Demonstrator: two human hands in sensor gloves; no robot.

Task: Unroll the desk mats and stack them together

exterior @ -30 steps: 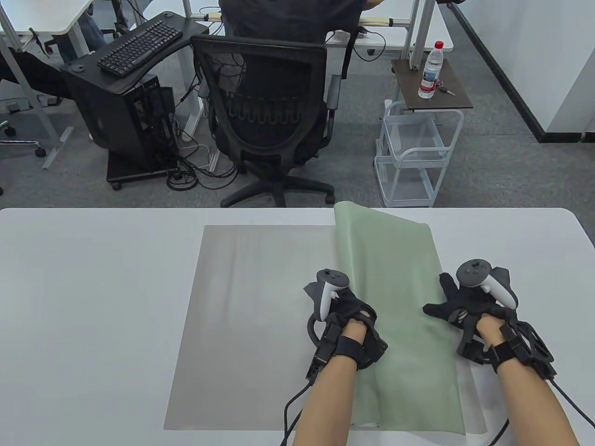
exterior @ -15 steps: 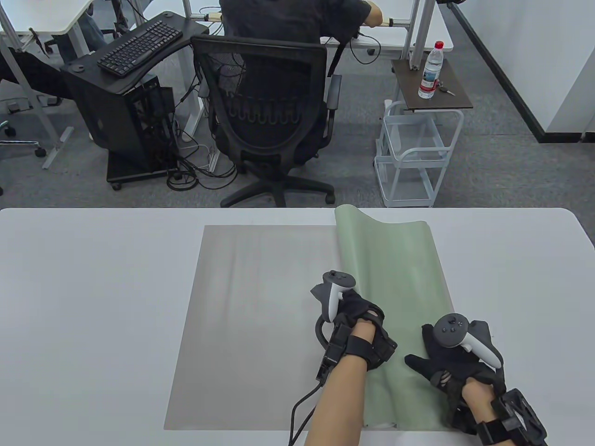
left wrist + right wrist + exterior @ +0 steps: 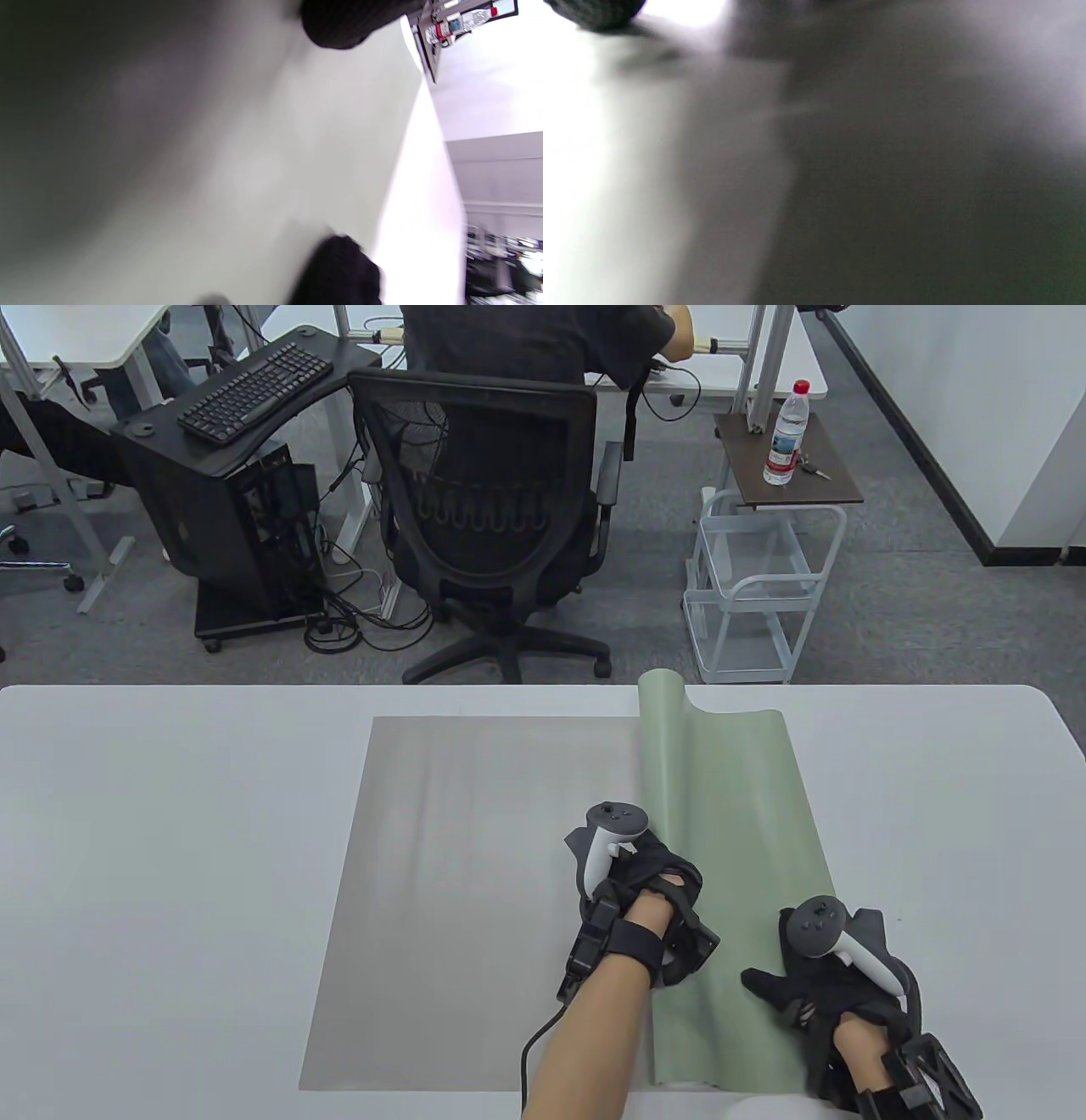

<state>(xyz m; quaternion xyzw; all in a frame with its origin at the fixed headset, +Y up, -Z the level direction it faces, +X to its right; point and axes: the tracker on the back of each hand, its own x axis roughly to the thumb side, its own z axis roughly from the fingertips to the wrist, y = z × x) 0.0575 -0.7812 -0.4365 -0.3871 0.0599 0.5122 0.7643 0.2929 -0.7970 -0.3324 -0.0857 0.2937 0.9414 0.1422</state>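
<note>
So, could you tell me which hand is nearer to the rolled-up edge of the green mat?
Left. The left hand rests right against the rolled edge of the green mat; the right hand lies on the mat's opposite, near-right side.

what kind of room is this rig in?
Looks like an office or lab. Beyond the white table sits a person in a mesh office chair, with a keyboard on a computer stand and a small trolley.
</note>
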